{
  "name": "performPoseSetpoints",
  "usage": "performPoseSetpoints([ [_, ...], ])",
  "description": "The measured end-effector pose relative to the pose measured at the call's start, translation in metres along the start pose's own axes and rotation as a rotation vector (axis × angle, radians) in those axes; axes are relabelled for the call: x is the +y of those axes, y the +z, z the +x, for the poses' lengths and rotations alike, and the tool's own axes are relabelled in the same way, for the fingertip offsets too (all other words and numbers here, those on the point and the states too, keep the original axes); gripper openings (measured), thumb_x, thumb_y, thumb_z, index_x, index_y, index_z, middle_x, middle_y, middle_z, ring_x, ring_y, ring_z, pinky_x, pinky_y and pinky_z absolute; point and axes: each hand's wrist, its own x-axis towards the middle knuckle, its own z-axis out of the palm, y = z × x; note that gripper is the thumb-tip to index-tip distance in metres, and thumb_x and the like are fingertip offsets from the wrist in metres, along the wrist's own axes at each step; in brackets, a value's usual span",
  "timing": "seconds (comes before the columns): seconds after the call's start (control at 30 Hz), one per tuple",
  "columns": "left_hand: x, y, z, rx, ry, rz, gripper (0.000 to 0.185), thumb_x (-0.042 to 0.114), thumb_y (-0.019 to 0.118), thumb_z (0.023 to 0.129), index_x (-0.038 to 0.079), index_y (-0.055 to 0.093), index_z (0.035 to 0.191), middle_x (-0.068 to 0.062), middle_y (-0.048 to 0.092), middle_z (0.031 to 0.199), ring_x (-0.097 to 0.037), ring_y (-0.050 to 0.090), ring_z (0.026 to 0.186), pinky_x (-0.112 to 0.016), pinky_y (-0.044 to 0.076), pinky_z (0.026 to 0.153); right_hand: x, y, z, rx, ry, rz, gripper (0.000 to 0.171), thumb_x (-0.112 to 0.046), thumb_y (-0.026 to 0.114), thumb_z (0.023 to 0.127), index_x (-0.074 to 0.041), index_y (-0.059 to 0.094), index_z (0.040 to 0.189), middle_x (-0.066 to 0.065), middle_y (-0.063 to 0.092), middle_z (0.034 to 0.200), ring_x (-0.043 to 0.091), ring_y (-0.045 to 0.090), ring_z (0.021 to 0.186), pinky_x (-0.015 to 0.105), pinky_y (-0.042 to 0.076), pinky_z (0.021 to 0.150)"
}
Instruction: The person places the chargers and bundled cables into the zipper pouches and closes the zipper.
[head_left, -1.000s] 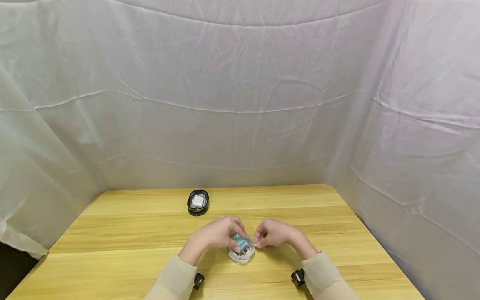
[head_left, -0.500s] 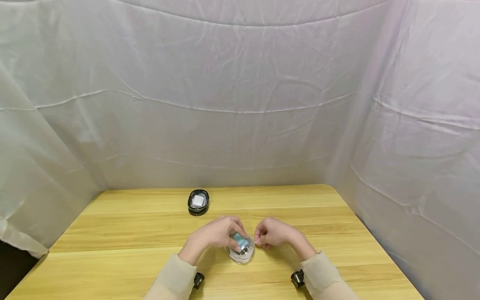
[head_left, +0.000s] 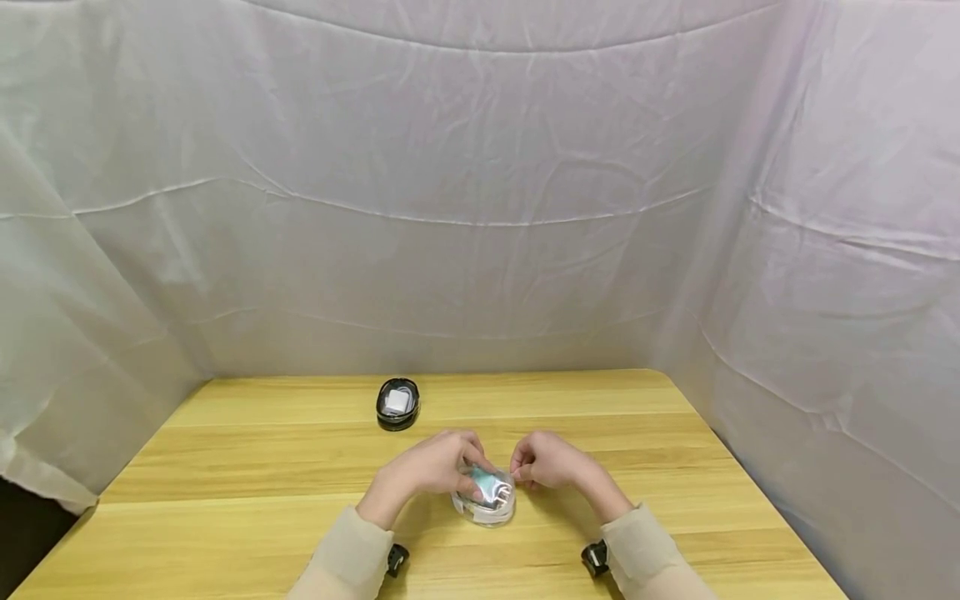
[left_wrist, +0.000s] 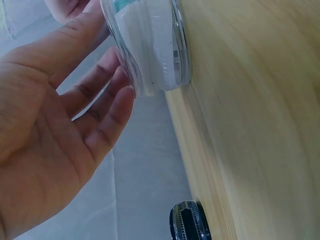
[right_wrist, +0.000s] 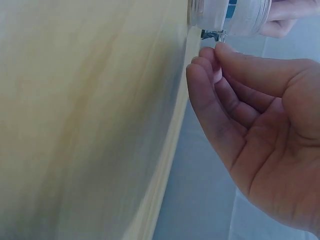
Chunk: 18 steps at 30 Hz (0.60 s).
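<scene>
A clear rounded plastic case [head_left: 501, 500], with a teal-and-white item and what looks like a coiled white cable inside, stands on the table at front centre. My left hand [head_left: 442, 467] grips it from the left, thumb on the near side and fingers over the far side. In the left wrist view the case [left_wrist: 155, 50] shows clear walls, with the fingertips of the left hand [left_wrist: 65, 110] against it. On the case's right side, my right hand [head_left: 551, 462] pinches a small clear tab [right_wrist: 220, 37] between thumb and forefinger; the fingertips partly hide it.
Farther back, left of centre, a second case [head_left: 397, 405], black-rimmed with a white block and a cable inside, rests on the wooden table [head_left: 262, 467]. Grey cloth [head_left: 450, 208] hangs behind the table and along its sides.
The clear case has turned a little and shifted slightly right under the left hand. My right hand has moved slightly away from me. The black-rimmed case stays where it was.
</scene>
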Motion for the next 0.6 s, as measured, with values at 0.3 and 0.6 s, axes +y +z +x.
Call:
performPoseSetpoints([
  [0.3,0.0000,0.0016,0.0010,0.007,0.047,0.012,0.034,0.017,0.090,0.079,0.017,0.082,0.112,0.009,0.067,0.108,-0.012,0.062,0.102,-0.029,0.053,0.094,0.0011,0.0005,0.0001,-0.004,-0.008,0.022,0.014,0.007,0.070,0.092,-0.003,0.069,0.084,0.007,0.068,0.076,0.019,0.064,0.067,0.031,0.058,0.059],
  [0.6,0.0013,0.0041,0.0038,-0.001,0.079,0.009,0.033,0.018,0.090,0.080,0.020,0.082,0.112,0.010,0.067,0.110,-0.008,0.061,0.103,-0.029,0.053,0.095,0.0032,-0.0008,0.0014,-0.022,-0.014,0.023,0.008,0.006,0.070,0.092,0.000,0.071,0.087,0.007,0.068,0.077,0.018,0.065,0.068,0.032,0.059,0.061],
])
